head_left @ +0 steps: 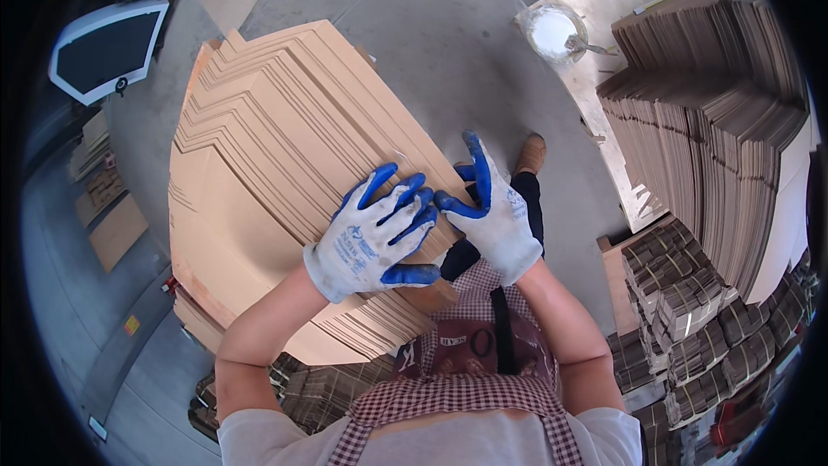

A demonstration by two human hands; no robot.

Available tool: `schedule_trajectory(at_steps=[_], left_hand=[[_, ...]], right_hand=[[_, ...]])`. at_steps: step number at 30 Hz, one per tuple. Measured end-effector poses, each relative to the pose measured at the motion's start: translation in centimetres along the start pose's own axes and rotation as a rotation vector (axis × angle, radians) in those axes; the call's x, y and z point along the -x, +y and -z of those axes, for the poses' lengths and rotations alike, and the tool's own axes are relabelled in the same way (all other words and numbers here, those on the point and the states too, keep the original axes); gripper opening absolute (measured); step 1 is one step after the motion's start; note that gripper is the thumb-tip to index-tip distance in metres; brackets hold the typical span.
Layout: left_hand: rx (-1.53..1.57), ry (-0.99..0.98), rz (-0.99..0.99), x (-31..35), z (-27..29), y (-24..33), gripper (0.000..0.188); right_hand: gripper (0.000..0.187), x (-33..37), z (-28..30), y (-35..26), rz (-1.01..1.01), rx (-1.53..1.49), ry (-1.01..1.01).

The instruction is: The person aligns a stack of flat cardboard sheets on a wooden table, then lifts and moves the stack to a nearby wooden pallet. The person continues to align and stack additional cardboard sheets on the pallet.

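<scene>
A fanned pile of tan cardboard sheets [285,121] lies in front of me, its edges overlapping in steps. My left hand [371,242], in a white glove with blue-coated fingers, rests on the pile with its fingers spread and slightly bent. At the pile's right edge is my right hand [492,216], gloved alike. Its index finger is stretched out and its thumb reaches toward the left hand's fingertips. Some right fingers are partly hidden behind the hand, and I see no sheet clearly gripped in it.
A round tub [556,34] of white material with a brush stands on a board at the upper right. Tall cardboard stacks [707,129] rise on the right, above strapped bundles [681,293]. A vehicle door [110,50] shows at the upper left. My shoe [532,154] is on the grey floor.
</scene>
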State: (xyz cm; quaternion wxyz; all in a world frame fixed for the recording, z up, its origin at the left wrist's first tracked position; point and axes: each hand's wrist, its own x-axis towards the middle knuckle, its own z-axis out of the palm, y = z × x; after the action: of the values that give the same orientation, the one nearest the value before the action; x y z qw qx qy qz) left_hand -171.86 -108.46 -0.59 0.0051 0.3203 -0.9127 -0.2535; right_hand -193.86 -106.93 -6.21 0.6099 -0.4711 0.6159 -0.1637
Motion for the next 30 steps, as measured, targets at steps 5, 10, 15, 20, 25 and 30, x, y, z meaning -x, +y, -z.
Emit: schedule_trajectory(at_steps=[5, 10, 15, 20, 25, 30], left_hand=[[0.01, -0.039, 0.034, 0.7, 0.4, 0.0, 0.073], [0.075, -0.027, 0.018, 0.8, 0.6, -0.6, 0.074], [0.162, 0.129, 0.067, 0.8, 3.7, -3.3, 0.067], [0.064, 0.414, 0.395, -0.2, 7.8, -8.8, 0.053], [0.105, 0.303, 0.366, -1.6, 8.2, -11.2, 0.041], [0.139, 0.208, 0.273, -1.7, 8.0, -11.0, 0.043]], right_hand=[[0.093, 0.1, 0.0, -0.1, -0.008, -0.023, -0.007], [0.093, 0.1, 0.1, 0.2, -0.01, -0.074, -0.024], [0.093, 0.1, 0.7, 0.2, -0.061, -0.259, -0.086], [0.094, -1.6, 2.2, -2.1, -0.002, -0.367, 0.017], [0.1, -7.7, 1.8, -5.8, 0.12, -0.075, -0.064], [0.097, -10.2, 0.5, -5.5, 0.118, 0.003, -0.204]])
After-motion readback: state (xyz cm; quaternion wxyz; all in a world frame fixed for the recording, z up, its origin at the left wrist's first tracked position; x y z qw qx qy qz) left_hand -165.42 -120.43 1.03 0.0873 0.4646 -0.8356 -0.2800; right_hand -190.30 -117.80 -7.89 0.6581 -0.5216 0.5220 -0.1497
